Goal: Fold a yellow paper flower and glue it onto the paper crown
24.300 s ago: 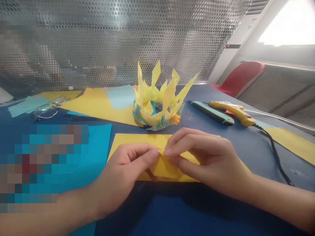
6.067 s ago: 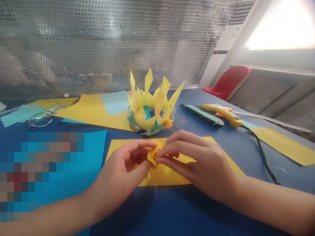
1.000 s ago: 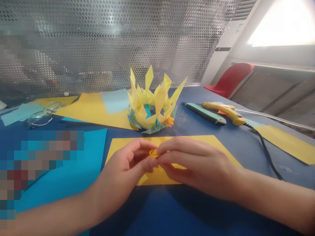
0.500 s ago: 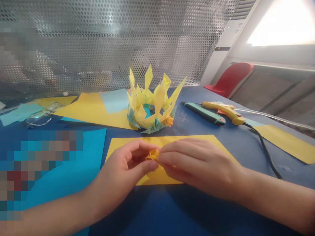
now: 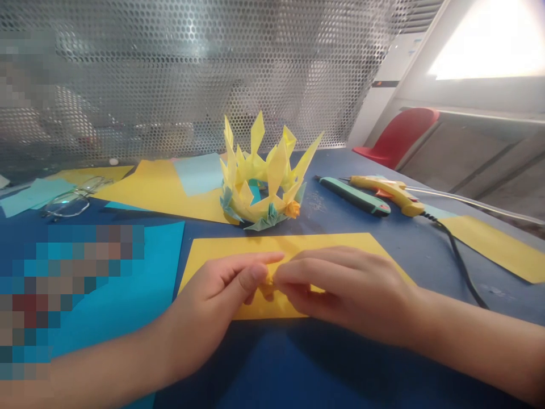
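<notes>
Between my two hands is a small folded yellow paper piece [image 5: 269, 279], mostly covered by fingers. My left hand [image 5: 225, 289] pinches it from the left with the thumb on top. From the right, the fingertips of my right hand [image 5: 340, 278] close on its other side. Both hands are over a yellow paper sheet [image 5: 340, 241] lying on the blue table. Just beyond stands a pale yellow folded paper crown [image 5: 272, 176], with blue-green paper pieces around its base and an orange paper flower [image 5: 293, 209] at its front right.
Right of the crown lie a green utility knife [image 5: 355, 196] and a yellow glue gun [image 5: 387, 190] with a black cord. Blue paper [image 5: 157, 272], more yellow sheets [image 5: 157, 187] and glasses [image 5: 68, 201] are at left. A perforated metal screen [image 5: 204, 74] rises behind.
My left thumb has come up over the yellow piece and the left index finger has straightened. The piece is more hidden now. My right hand has dipped slightly.
</notes>
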{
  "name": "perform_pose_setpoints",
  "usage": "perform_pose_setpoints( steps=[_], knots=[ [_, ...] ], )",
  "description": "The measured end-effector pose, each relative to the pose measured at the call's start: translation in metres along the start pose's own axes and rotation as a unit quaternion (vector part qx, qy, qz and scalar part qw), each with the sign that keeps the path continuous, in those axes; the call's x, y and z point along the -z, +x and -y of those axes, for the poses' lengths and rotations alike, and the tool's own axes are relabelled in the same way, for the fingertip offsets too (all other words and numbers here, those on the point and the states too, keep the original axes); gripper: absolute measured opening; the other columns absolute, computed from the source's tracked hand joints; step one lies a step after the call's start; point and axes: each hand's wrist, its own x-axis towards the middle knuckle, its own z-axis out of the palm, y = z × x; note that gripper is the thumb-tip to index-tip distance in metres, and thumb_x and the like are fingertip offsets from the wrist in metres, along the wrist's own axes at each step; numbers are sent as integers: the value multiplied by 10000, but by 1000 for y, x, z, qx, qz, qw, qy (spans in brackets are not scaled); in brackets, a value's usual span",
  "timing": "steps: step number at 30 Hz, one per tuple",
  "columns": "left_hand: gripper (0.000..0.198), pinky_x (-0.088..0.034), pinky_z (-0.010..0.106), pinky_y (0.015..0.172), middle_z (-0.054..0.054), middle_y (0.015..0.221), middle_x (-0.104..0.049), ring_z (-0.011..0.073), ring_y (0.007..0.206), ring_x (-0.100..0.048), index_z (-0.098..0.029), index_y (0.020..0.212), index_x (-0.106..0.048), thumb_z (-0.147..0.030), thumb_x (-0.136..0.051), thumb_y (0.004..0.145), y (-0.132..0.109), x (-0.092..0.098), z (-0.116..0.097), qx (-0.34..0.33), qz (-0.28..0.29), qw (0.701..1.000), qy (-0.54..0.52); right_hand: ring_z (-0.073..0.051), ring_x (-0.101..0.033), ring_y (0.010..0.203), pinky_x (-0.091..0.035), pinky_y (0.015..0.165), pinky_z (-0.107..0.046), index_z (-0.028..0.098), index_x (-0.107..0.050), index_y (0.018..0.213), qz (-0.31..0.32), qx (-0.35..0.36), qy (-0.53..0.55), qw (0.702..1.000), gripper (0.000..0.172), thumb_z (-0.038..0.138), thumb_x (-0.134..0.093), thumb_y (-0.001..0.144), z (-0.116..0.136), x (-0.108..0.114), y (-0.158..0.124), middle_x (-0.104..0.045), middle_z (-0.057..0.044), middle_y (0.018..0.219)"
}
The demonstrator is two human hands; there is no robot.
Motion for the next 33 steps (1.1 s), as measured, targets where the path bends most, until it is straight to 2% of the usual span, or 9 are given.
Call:
perform_pose_setpoints(
  steps=[3, 7, 10, 14, 17, 21, 28, 31, 33],
  knots=[
    [439, -458, 289, 815, -6, 804, -644, 175, 815, -558, -265, 1170, -752, -568, -521, 951, -2, -1, 0, 10, 34, 999, -21, -95, -638, 605, -497, 608, -198, 220, -628, 914, -7, 18, -3, 1000, 151, 145, -516, 982, 0, 0, 1, -716, 22, 729],
    [416, -425, 260, 704, -34, 760, -602, 139, 712, -519, -273, 1179, -674, -583, -533, 941, -2, -4, 0, 36, 66, 994, -84, -96, -608, 559, -483, 594, -207, 213, -647, 908, -8, 47, -13, 999, 172, 144, -512, 990, -1, 3, 2, -694, 22, 674],
    [343, -378, 234, 627, -65, 665, -582, 124, 652, -499, -262, 989, -561, -597, -571, 914, -1, -5, 0, 42, 71, 989, -123, -87, -588, 512, -478, 562, -197, 226, -658, 886, -8, 43, -9, 999, 169, 141, -537, 968, 0, 4, 2, -664, 44, 617],
    [383, -361, 222, 602, -67, 636, -600, 112, 619, -497, -237, 820, -473, -588, -608, 895, -1, -3, -1, 49, 57, 991, -106, -62, -600, 501, -488, 543, -155, 227, -672, 817, -33, -40, 49, 997, 154, 95, -616, 873, 5, 2, 4, -685, 61, 610],
    [363, -356, 209, 570, -67, 653, -605, 110, 612, -511, -232, 821, -515, -555, -678, 859, 0, -3, -1, 41, 24, 994, -101, -45, -574, 458, -479, 495, -129, 205, -691, 750, -76, -121, 120, 982, 133, 91, -654, 807, 10, -1, 6, -676, 69, 570],
    [300, -418, 212, 597, -59, 631, -613, 117, 630, -556, -218, 795, -620, -496, -720, 846, 2, -3, -2, 2, -24, 996, -88, -56, -590, 457, -487, 463, -126, 193, -681, 651, -67, -243, 164, 953, 140, 77, -669, 728, 13, -1, 11, -672, 66, 540],
    [216, -517, 231, 688, -34, 741, -695, 138, 722, -618, -247, 875, -720, -426, -802, 786, 1, -3, -1, 2, -43, 994, -104, -88, -646, 514, -548, 518, -159, 192, -687, 691, -56, -287, 223, 930, 110, 118, -656, 766, 13, 0, 15, -701, 35, 575],
    [321, -535, 231, 706, -38, 860, -719, 146, 793, -632, -304, 999, -713, -322, -871, 721, 0, -5, 1, 13, -19, 992, -122, -109, -688, 546, -571, 539, -178, 182, -669, 710, -61, -322, 290, 899, 96, 159, -677, 803, 12, -1, 15, -721, 13, 596],
    [311, -537, 230, 734, -38, 858, -713, 149, 822, -640, -324, 1051, -717, -321, -839, 765, 0, -6, 1, 10, -16, 994, -104, -119, -710, 560, -584, 553, -182, 177, -659, 722, -58, -347, 354, 867, 91, 172, -714, 795, 12, -2, 15, -722, 12, 597]
  ],
)
